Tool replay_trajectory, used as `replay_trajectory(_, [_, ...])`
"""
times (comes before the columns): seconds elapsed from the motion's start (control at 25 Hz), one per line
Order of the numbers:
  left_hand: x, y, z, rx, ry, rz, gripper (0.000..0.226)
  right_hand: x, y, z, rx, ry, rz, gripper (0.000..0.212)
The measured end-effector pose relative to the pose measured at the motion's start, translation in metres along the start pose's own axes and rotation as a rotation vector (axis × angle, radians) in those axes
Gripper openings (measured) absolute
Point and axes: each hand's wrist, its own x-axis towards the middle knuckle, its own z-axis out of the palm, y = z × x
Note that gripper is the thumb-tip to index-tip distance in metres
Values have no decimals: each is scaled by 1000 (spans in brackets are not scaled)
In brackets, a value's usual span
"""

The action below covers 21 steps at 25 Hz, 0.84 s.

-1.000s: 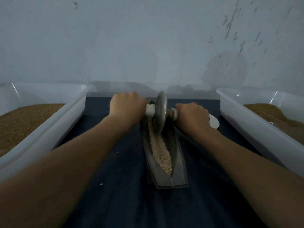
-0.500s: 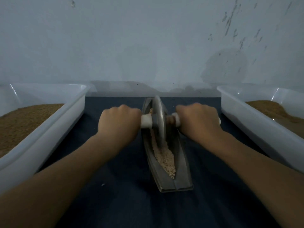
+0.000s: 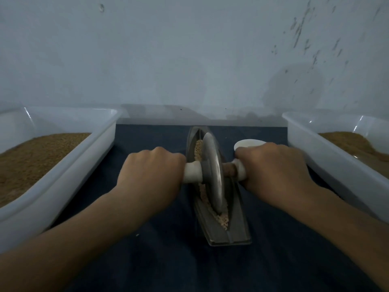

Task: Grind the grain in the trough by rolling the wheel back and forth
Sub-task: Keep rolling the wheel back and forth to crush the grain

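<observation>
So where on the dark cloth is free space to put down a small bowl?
Free: dark blue cloth in front of the grey metal trough, between the forearms, and the strip beside the left white plastic tub. Crowded: right of the trough, with the right hand and a small white cup.

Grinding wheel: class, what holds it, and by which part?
Both hands hold the wheel by its axle handles: left hand on the left handle, right hand on the right.

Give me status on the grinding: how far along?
Done: trough loaded with grain. In hand: both hands, left and right, grip the handles, wheel mid-trough. Left: the grain near the close end looks whole and coarse, so probably many passes remain.
</observation>
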Motion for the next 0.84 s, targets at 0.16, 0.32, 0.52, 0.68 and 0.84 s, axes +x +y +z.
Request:
replay_trajectory(0.16, [57, 2, 27, 34, -70, -90, 7, 47, -4, 35, 93, -213, 147, 26])
replay_trajectory(0.32, [80, -1, 20, 46, -150, -69, 15, 63, 3, 40, 164, -306, 172, 20])
replay_trajectory(0.52, [1, -2, 0, -32, 54, 59, 53, -1, 3, 3, 22, -48, -25, 52])
replay_trajectory(0.68, [25, -1, 18, -6, -37, 9, 23, 13, -1, 15, -3, -127, 42, 42])
replay_trajectory(0.84, [83, -8, 33, -53, -173, -114, 14, 73, -4, 38, 68, -287, 166, 9])
